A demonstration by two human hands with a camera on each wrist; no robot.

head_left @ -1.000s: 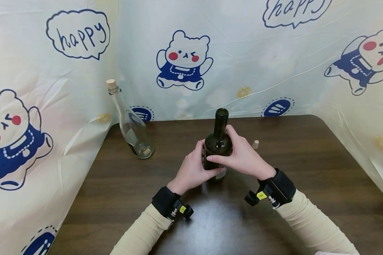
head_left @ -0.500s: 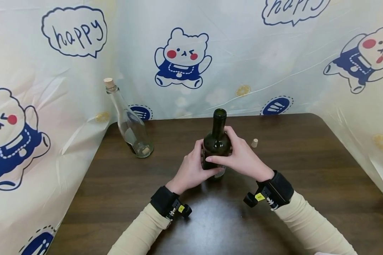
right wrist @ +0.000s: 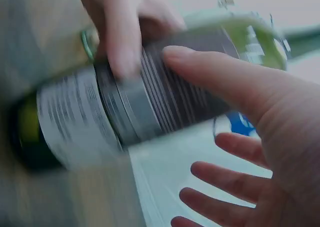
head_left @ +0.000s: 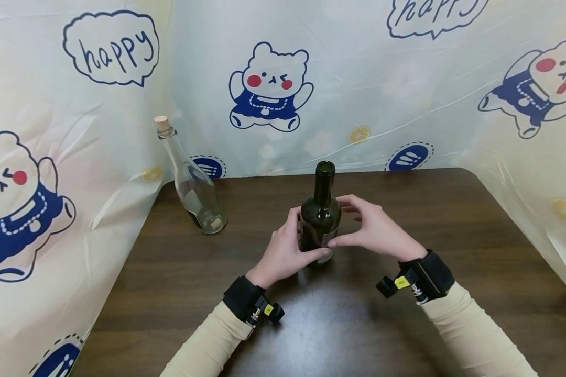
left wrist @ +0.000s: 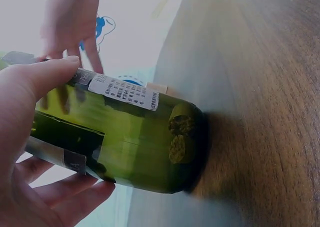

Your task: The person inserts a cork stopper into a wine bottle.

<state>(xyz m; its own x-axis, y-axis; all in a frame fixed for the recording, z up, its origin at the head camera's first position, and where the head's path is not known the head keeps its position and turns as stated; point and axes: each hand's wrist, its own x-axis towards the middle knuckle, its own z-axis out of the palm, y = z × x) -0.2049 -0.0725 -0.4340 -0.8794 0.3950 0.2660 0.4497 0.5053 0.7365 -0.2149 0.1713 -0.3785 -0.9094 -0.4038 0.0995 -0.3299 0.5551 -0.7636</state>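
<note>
A dark green wine bottle [head_left: 322, 212] stands upright on the table, its mouth uncorked. My left hand [head_left: 283, 248] grips its lower body, thumb across the front and fingers round the far side. Beside the bottle on the right is my right hand [head_left: 374, 228], fingers spread and away from the glass, thumb tip right at the label [right wrist: 190, 82]. Through the green glass in the left wrist view, brown cork-like pieces [left wrist: 179, 149] show near the base. A white printed sticker [left wrist: 124, 93] is on its side.
Toward the back left of the brown wooden table [head_left: 207, 293] stands a clear glass bottle [head_left: 198, 193] with a cork stopper [head_left: 162, 123] in its neck. A printed curtain [head_left: 349, 68] hangs behind and along both sides.
My right hand has loosened from the bottle and drawn off to the right, its fingers opening. The small cork right of the bottle is now hidden behind it. My left hand keeps its grip.
</note>
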